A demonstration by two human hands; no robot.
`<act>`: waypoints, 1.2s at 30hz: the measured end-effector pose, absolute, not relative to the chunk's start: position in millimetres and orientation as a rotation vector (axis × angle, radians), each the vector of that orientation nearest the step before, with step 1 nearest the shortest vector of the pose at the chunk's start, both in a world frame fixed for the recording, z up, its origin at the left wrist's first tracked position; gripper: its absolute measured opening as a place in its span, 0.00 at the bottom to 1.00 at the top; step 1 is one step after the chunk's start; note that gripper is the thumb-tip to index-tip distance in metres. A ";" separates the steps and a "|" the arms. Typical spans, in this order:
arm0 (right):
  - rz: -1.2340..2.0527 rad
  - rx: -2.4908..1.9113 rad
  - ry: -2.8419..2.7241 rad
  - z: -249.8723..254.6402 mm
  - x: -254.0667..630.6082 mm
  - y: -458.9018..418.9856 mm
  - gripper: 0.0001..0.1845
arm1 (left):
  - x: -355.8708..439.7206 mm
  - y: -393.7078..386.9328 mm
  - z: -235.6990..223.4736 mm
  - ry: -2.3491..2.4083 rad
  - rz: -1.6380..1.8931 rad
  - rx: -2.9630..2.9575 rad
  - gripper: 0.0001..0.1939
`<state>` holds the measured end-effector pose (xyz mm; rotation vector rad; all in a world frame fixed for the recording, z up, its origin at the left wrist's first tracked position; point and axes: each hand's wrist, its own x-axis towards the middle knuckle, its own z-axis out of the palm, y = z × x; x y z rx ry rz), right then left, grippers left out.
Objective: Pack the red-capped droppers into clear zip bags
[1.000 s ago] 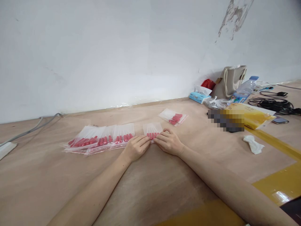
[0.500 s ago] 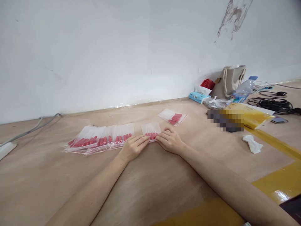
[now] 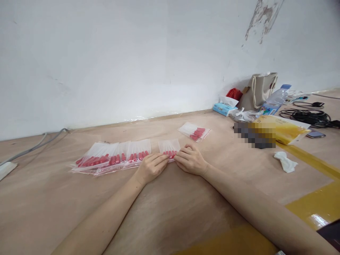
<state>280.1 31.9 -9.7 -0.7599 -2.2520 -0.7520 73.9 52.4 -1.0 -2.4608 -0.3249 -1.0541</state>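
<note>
A small clear zip bag (image 3: 169, 145) with several red pieces in it lies flat on the paper-covered surface in front of me. My left hand (image 3: 152, 166) has its fingers closed on the bag's near left edge. At the near right edge, my right hand (image 3: 191, 160) grips the same bag, thumb and fingers pressed together. Left of my hands, overlapping zip bags (image 3: 114, 159) with red pieces form a row. One more zip bag (image 3: 194, 131) with red pieces lies beyond my right hand. My fingers partly hide the near edge of the held bag.
At the back right stand a blue tissue pack (image 3: 224, 109), a beige bag (image 3: 256, 92) and a plastic bottle (image 3: 275, 101). Nearer are a yellow pack (image 3: 281, 130), black cables (image 3: 305, 117) and a crumpled tissue (image 3: 285, 162). A grey cable (image 3: 39, 144) runs along the left.
Both hands stay on the bag's near edge; the fingers have shifted only slightly. The view has moved a little.
</note>
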 end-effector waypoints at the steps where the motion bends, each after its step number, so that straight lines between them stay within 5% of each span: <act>1: -0.747 -0.762 -2.245 -9.9 279.3 31.5 0.09 | 74.4 51.9 -1.2 -0.333 -1.060 -2.459 0.06; 36: -0.728 -0.785 -2.219 -13.7 279.4 32.3 0.09 | 72.4 53.2 0.2 -0.307 -1.074 -2.512 0.07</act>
